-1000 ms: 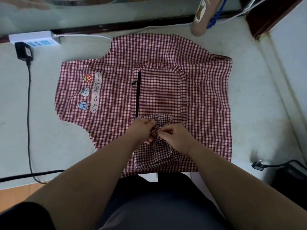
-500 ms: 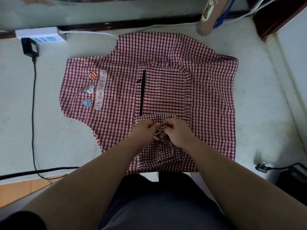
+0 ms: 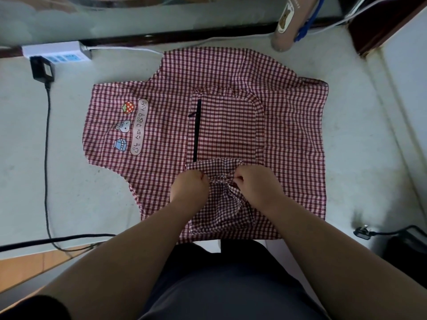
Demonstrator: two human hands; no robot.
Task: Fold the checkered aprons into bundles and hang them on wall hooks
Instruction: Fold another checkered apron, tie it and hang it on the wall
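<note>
Apron (image 3: 288, 135) lies flat; my left hand (image 3: 190, 187) and right hand (image 3: 257, 184) both pinch its bunched cloth below the pocket (image 3: 226, 128) (folding barely begun, I'd say); next, sides inward.

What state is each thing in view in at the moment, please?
checkered apron: spread flat, one part bunched up between the hands.
left hand: pinching the bunched fabric.
right hand: pinching the bunched fabric.
power strip: black adapter plugged into it.
black plug: unplugged, lying loose.
</note>
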